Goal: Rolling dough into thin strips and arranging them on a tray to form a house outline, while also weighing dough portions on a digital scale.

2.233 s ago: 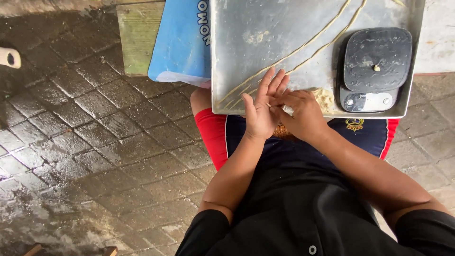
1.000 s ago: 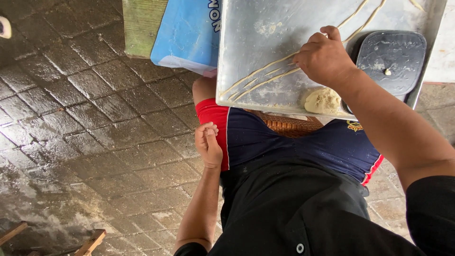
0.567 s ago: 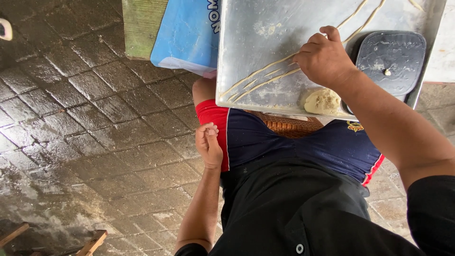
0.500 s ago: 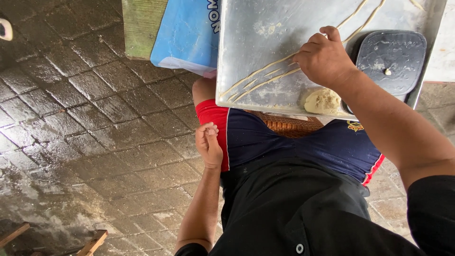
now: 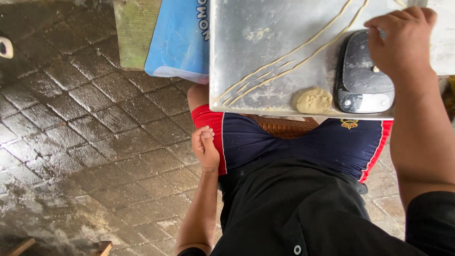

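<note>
Right hand (image 5: 400,40), fingers curled, rests on the black digital scale (image 5: 365,78) at the metal tray's (image 5: 265,42) near right corner. Left hand (image 5: 205,148), loosely closed and empty, lies on the thigh. A pale dough ball (image 5: 313,100) sits at the tray's near edge.

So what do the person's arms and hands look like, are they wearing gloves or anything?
No gloves. The left hand and right hand are both bare, with bare forearms. No rings, watch or bracelets show. A short black sleeve covers the right upper arm; a black edge shows at the left arm too.

Floor: dark grey paving bricks (image 5: 80,123) laid diagonally, wet and glossy, from 7 to 11 o'clock.
Light: soft daylight, with pale sheen on the bricks.
Furniture: weathered green plank (image 5: 135,33) at 11 o'clock; wooden pieces (image 5: 102,247) at 7 o'clock.
</note>
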